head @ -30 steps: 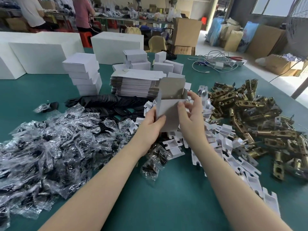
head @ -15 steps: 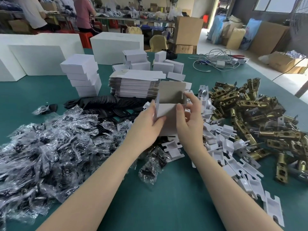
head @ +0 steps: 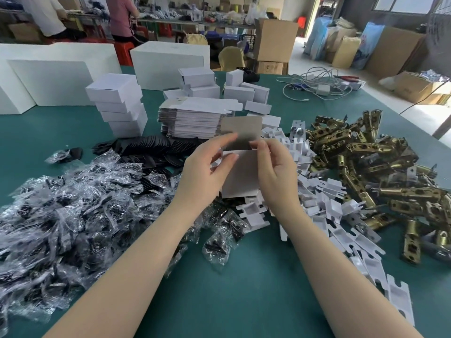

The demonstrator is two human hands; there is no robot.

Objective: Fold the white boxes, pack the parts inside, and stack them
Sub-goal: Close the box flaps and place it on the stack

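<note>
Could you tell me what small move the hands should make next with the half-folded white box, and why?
Probably fold in the side flap. The small white cardboard box is held upright by the left hand and right hand, its grey-lined lid flap standing open and nothing visible inside, so it likely needs finishing before parts go in.

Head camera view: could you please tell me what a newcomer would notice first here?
Probably the half-folded white box at the centre, gripped by the left hand and right hand with its flap still up. Next, the heaps on the green table: brass latch parts on the right, clear plastic packets on the left. Behind, a stack of finished boxes stands beside flat box blanks.
</note>
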